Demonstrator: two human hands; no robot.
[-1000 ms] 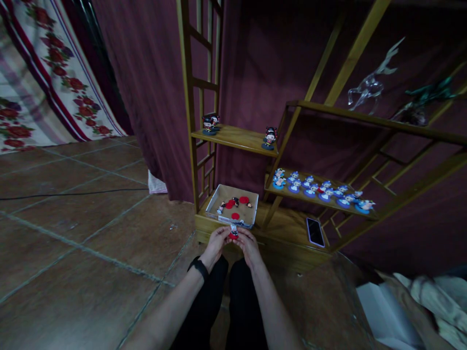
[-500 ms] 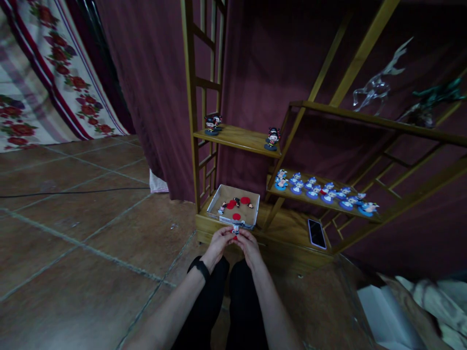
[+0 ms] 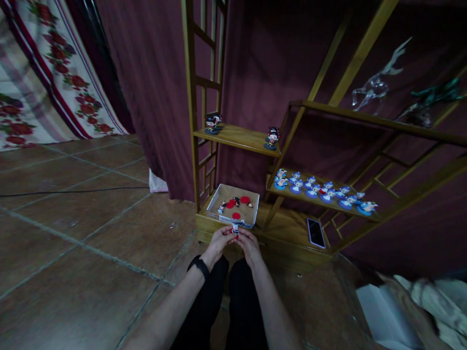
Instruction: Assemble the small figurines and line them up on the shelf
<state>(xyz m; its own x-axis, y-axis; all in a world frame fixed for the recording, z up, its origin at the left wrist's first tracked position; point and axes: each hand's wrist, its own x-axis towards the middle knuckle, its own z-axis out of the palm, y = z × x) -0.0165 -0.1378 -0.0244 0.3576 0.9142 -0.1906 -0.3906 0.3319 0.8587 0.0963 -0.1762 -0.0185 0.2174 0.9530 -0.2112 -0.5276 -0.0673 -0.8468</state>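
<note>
Between my two hands is a small figurine point(image 3: 235, 228), pale with some red at its lower end. My left hand point(image 3: 220, 241) grips it from the left, fingers closed, a dark band on the wrist. From the other side my right hand point(image 3: 249, 242) pinches the same figurine. Just beyond the hands sits an open cardboard box point(image 3: 215, 206). Inside it lie several small figurines, one of them a dark-haired figurine point(image 3: 222, 207) at the left, and several red discs, such as the red disc point(image 3: 244, 200) near the back.
A wooden shelf unit point(image 3: 241, 138) carries dark-haired figurines, with one figurine point(image 3: 272, 138) at its right end. Blue-based figurines point(image 3: 312, 187) line the lower right shelf. A phone point(image 3: 315, 233) lies below them. A clear deer ornament point(image 3: 375, 87) stands higher up. A white box point(image 3: 386, 316) is at lower right.
Both hands stay in nearly the same place around the figurine, which has turned or tilted slightly, with a little more red showing. Nothing else has visibly moved.
</note>
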